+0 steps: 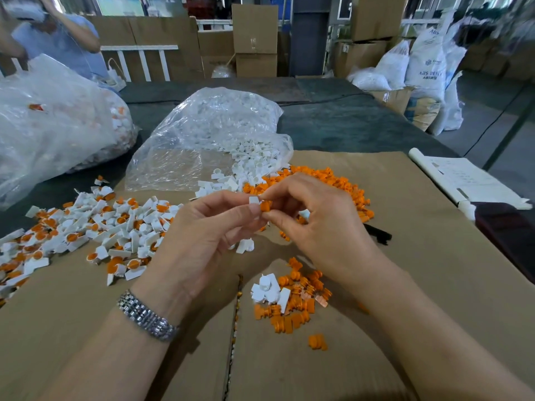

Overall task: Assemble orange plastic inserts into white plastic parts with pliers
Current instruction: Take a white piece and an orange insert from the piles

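My left hand point(202, 233) pinches a small white plastic part point(254, 200) between thumb and fingers. My right hand point(315, 221) pinches an orange insert point(265, 206) and holds it against the white part. Both hands hover above a sheet of cardboard point(419, 256). A black pliers handle point(377, 233) lies on the cardboard, partly hidden behind my right hand. A heap of loose orange inserts point(341, 183) lies behind my right hand. Loose white parts point(246, 169) spill from a clear bag point(208, 131).
A pile of assembled white-and-orange pieces point(95, 227) lies at the left. A small mixed pile point(289, 302) sits near my wrists. A big clear bag point(52, 120) stands far left, a person behind it. Rolled paper point(463, 180) lies at the right.
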